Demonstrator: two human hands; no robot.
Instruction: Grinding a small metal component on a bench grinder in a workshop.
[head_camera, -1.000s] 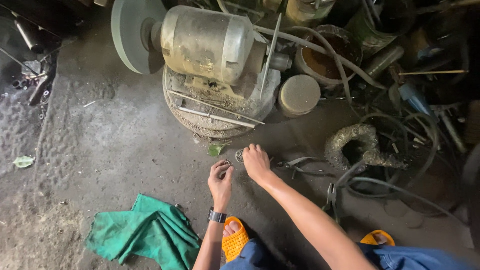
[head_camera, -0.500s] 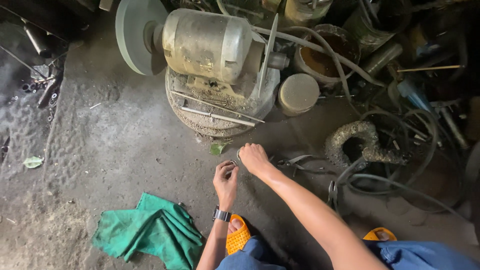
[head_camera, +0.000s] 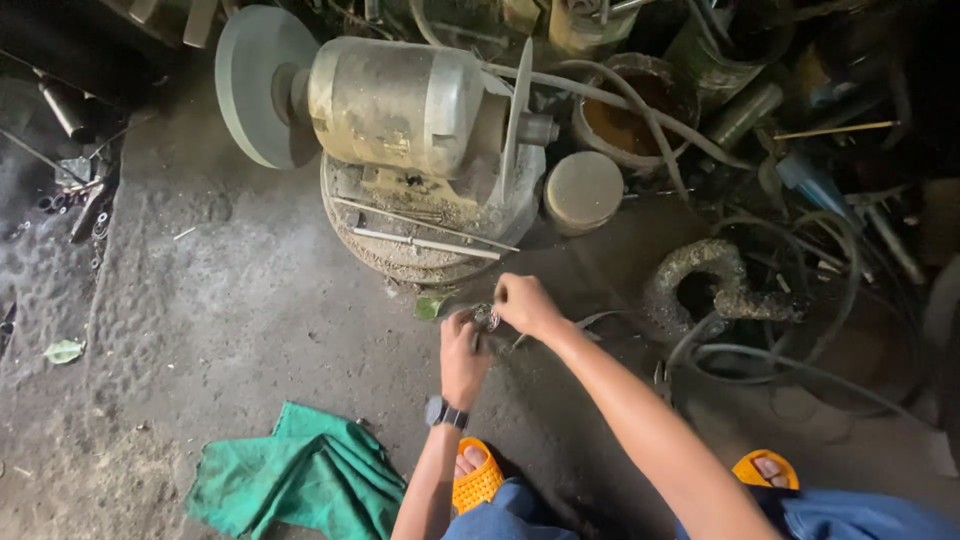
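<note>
Both my hands meet over the dirty concrete floor, just in front of a bench grinder (head_camera: 400, 100). My left hand (head_camera: 463, 355), with a dark watch on its wrist, is closed around a small shiny metal part (head_camera: 487, 319). My right hand (head_camera: 527, 303) pinches the same part from the right side. The part is small and mostly hidden by my fingers, so its exact shape is unclear. A thin metal piece (head_camera: 590, 320) lies on the floor just right of my hands.
The grinder with its grey wheel (head_camera: 255, 85) sits on a round base (head_camera: 420, 240). A green cloth (head_camera: 300, 475) lies lower left. A round can (head_camera: 585, 190), a rusty bucket (head_camera: 625, 115), hoses and cables (head_camera: 760, 350) crowd the right. My orange sandals (head_camera: 477, 480) are below.
My hands have stayed together on the small part, working it slightly; the view has shifted a little while the grinder and cloth stay put.
</note>
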